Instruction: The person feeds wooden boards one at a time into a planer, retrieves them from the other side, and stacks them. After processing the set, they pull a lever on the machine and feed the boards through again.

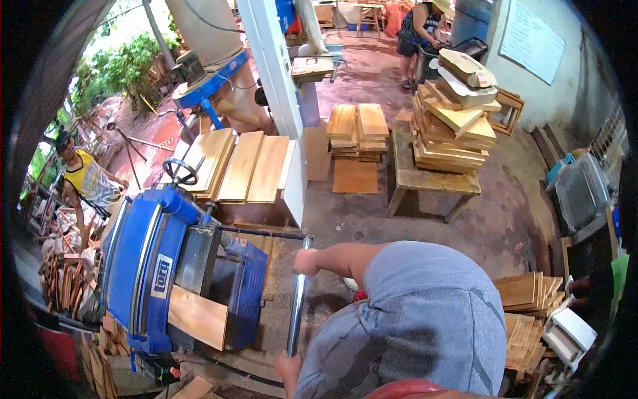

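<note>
Grey clothing (412, 312) nearest; metal bar (296, 309) inside curled fingers of right hand (306, 261), left hand (288, 370).

One head-worn camera looks forward and down, fairly near the hands (306, 261).

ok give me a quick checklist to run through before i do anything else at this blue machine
1. Upper hand on the metal bar: ok, fingers wrapped around it
2. Lower hand on the bar: ok, at its near end
3. Both hands outside the blue machine: ok
4. Machine stopped: cannot tell from a still picture
5. Board free at the machine's opening: cannot tell, its far end is hidden
6. Pile on the wooden table squared up: not ok, pieces jut out unevenly
</note>
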